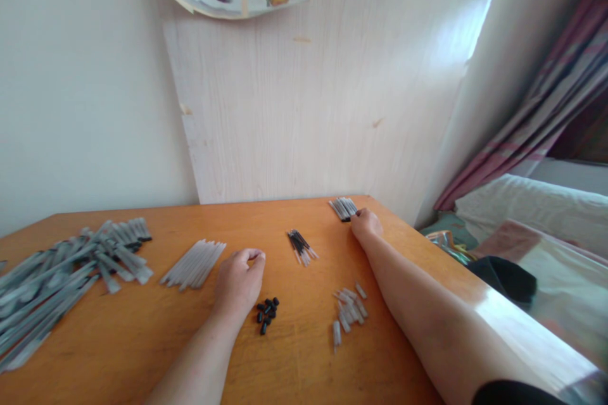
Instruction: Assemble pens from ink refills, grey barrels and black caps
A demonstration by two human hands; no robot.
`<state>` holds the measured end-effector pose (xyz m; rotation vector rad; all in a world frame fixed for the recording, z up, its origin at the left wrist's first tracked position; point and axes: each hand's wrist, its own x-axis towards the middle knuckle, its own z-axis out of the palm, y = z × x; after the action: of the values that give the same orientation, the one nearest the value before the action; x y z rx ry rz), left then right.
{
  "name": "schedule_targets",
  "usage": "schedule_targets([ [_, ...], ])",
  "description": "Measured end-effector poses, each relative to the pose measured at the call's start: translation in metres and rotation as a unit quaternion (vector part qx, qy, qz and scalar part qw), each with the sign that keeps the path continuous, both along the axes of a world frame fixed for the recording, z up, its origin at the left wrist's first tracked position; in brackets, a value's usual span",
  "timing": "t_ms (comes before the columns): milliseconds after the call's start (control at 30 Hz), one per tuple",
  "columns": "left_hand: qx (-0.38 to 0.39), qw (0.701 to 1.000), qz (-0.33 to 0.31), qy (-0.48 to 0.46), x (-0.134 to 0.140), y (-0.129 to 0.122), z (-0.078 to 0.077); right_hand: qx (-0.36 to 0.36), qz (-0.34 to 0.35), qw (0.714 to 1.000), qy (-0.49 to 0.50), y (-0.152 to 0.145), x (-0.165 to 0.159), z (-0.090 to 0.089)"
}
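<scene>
My left hand hovers over the table, its fingers curled with thumb and forefinger close together; whatever they may hold is hidden. Just right of its wrist lies a small heap of black caps. A neat row of whitish translucent pen tubes lies on its left. At the far right corner, my right hand is closed at the near end of a row of capped pens, fingertips pinched on the rightmost pen. Between the hands are thin dark-and-white refills. Short clear pieces lie nearer, beside my right forearm.
A large loose pile of grey-white pens, some wrapped in plastic, covers the table's left side. The wooden table meets a pale board wall behind. Right of the table edge are a bed and a dark bag-like item.
</scene>
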<state>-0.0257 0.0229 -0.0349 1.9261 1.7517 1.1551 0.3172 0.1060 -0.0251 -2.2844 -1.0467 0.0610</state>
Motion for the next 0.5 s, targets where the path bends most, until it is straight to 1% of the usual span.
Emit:
schedule_targets([
  [233, -0.007, 1.000, 0.005, -0.003, 0.000, 0.001, -0.001, 0.047, -0.008, 0.999, 0.020, -0.001, 0.010, -0.003],
  [367, -0.002, 1.000, 0.000, 0.000, 0.000, 0.000, -0.001, 0.081, -0.010, 0.996, 0.031, -0.003, 0.022, -0.007],
  [500, 0.001, 1.000, 0.003, 0.002, 0.000, 0.001, -0.003, 0.101, -0.007, 0.994, 0.041, -0.003, 0.027, -0.012],
])
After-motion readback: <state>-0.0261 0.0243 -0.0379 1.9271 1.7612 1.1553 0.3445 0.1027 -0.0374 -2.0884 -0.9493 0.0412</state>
